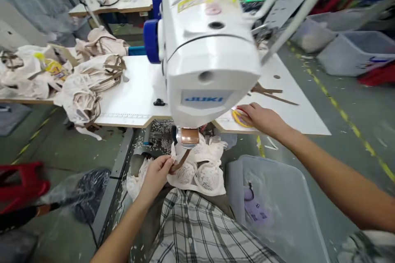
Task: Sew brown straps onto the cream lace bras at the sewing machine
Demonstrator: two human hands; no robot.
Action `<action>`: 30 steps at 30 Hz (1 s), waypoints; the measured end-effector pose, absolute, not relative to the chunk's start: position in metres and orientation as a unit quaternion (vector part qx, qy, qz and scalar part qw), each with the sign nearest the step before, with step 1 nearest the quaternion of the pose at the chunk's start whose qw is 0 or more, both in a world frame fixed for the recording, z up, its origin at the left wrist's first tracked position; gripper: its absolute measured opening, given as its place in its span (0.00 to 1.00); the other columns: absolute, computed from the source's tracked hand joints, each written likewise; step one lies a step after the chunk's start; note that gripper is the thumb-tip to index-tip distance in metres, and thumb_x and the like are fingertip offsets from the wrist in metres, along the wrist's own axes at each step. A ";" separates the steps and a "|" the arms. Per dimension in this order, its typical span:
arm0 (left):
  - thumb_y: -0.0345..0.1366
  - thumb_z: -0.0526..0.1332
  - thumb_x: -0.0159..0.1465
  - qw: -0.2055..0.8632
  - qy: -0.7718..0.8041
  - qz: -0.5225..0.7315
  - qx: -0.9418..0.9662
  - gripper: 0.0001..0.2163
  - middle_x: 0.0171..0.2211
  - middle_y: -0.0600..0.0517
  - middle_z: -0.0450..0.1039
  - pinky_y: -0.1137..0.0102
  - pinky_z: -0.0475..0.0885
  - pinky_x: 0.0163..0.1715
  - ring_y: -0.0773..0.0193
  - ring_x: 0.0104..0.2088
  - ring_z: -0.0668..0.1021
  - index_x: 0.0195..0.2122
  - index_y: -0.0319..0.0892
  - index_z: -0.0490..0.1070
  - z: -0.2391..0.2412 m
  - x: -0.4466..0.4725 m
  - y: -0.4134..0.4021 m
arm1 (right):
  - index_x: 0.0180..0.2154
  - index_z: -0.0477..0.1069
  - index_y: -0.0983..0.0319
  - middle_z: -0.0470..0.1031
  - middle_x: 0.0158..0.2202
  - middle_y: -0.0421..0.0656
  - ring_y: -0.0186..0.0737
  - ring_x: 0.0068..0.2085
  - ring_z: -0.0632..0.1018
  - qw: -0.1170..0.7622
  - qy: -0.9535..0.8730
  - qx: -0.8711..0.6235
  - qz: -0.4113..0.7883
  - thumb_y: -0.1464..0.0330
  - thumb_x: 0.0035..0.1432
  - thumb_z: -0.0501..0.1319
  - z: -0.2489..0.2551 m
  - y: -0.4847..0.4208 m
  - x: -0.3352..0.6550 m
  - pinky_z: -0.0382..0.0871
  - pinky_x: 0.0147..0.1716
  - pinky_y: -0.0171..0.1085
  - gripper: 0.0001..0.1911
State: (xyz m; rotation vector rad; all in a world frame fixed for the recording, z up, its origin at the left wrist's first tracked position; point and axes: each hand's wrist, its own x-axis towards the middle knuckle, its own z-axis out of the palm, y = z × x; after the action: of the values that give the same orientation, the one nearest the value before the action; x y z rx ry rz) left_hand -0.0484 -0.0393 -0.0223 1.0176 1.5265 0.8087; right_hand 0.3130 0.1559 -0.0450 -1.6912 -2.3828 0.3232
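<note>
Rightward from the pinching left hand spreads the lace bra.

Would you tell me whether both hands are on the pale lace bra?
No, only the left hand is on the pale lace bra; the right hand is at a small yellow-edged object on the white tabletop.

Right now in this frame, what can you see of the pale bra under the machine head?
The pale bra has two patterned, lace-like cups side by side and a plain lower edge. It drapes below the sewing machine, its upper part crumpled. The left hand pinches a brown strap at its left side.
</note>
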 end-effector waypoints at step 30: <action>0.51 0.59 0.64 0.593 0.604 0.349 0.403 0.16 0.24 0.55 0.64 0.74 0.60 0.23 0.69 0.23 0.63 0.29 0.42 0.67 -0.016 -0.053 -0.039 | 0.51 0.67 0.54 0.74 0.48 0.46 0.47 0.46 0.76 0.276 -0.758 -0.443 0.391 0.69 0.48 0.67 -0.060 -0.047 0.190 0.74 0.43 0.45 0.27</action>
State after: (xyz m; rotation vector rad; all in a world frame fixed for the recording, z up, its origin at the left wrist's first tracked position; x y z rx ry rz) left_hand -0.0526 -0.0391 -0.0165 0.9369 1.4044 0.8118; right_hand 0.1899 -0.0466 -0.0596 -1.1892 -2.0375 1.0517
